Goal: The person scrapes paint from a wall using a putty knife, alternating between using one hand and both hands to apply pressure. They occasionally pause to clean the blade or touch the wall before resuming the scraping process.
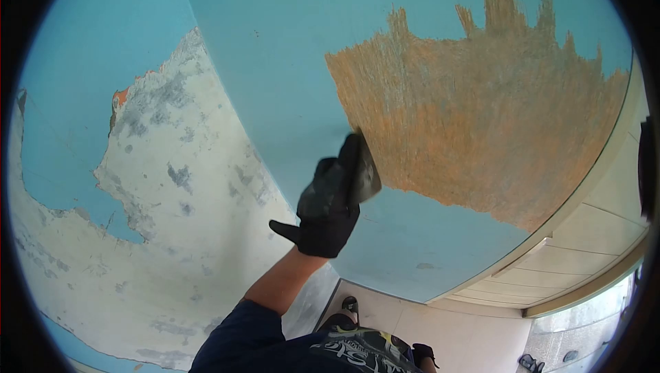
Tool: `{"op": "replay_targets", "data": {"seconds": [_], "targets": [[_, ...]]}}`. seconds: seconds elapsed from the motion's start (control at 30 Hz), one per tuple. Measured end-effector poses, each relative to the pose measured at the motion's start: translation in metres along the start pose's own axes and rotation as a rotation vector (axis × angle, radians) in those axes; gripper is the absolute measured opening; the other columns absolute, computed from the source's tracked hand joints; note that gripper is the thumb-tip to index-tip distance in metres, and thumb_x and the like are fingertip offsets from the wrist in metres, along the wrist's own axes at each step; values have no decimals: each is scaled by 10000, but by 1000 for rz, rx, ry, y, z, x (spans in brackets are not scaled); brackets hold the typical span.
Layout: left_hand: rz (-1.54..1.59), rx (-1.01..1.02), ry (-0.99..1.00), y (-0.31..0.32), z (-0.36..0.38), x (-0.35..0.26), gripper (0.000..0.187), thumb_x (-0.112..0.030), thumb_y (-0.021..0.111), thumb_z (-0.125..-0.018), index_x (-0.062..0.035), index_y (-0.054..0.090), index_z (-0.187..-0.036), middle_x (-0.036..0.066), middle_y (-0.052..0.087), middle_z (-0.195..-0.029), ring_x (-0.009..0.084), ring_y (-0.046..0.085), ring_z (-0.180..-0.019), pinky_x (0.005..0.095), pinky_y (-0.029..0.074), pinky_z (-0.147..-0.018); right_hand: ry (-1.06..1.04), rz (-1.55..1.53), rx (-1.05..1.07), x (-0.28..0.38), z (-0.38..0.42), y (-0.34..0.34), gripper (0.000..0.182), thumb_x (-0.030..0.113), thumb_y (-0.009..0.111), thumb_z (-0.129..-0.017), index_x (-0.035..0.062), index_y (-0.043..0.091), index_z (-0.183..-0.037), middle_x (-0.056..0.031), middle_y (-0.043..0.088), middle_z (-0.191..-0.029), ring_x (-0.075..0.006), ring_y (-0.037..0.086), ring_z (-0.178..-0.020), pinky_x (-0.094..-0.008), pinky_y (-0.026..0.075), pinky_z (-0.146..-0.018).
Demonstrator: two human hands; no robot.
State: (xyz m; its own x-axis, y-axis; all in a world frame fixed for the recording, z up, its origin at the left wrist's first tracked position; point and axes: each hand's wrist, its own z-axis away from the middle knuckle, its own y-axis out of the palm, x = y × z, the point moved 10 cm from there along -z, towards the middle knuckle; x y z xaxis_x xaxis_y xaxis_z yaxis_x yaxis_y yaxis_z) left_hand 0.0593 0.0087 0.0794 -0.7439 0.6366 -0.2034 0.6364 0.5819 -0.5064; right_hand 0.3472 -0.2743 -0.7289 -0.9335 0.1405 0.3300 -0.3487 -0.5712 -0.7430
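My raised hand (328,211) wears a black glove, dusty grey across the fingers, with the forearm bare below it. My sleeve (237,338) is dark navy and short, and my dark shirt (364,354) carries a pale printed pattern with yellow touches.

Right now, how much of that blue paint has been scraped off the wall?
Done: a large rough orange-brown scraped patch on the right wall, and a big bare grey-white plaster area on the left wall. In hand: a black-gloved hand presses a dark flat scraper at the patch's lower left edge. Left: smooth blue paint around both.
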Motion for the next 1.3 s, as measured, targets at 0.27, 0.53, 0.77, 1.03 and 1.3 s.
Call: {"op": "replay_targets", "data": {"seconds": [0.27,0.53,0.77,1.03,1.3], "targets": [[55,-96,-57,8,12,6,477,82,558,-874,3,528,-1344,104,650,-893,243,625,-759,336,509,-663,-1,96,142,7,-14,16,386,406,512,-908,170,689,-1157,-107,665,-1233,-302,642,-1122,-419,512,-943],[964,-117,-902,37,43,53,192,-182,564,-990,-11,614,-1059,51,635,-765,94,538,-548,260,423,-484,115,-154,91,-23,2,42,402,420,553,-887,205,680,-1202,-94,648,-1272,-302,619,-1168,-415,494,-990],[1002,-66,-1001,34,35,54,300,-323,532,-1003,-44,626,-1058,27,583,-675,71,462,-484,220,347,-438,164,-333,68,-10,24,105,367,309,496,-1011,133,609,-1312,-55,652,-1280,-173,592,-1177,-282,495,-980],[997,-117,-1020,33,33,52,303,-329,529,-1002,-47,631,-1051,24,568,-660,73,446,-476,228,341,-437,431,-1152,157,1,40,82,323,253,518,-993,134,631,-1272,-56,693,-1191,-189,624,-1100,-282,527,-907],[977,-168,-1004,22,26,56,277,-289,556,-990,-30,630,-1052,31,586,-699,63,475,-507,206,358,-442,300,-424,27,-11,23,18,356,339,542,-943,164,658,-1231,-79,677,-1212,-231,621,-1127,-330,516,-940]]}}
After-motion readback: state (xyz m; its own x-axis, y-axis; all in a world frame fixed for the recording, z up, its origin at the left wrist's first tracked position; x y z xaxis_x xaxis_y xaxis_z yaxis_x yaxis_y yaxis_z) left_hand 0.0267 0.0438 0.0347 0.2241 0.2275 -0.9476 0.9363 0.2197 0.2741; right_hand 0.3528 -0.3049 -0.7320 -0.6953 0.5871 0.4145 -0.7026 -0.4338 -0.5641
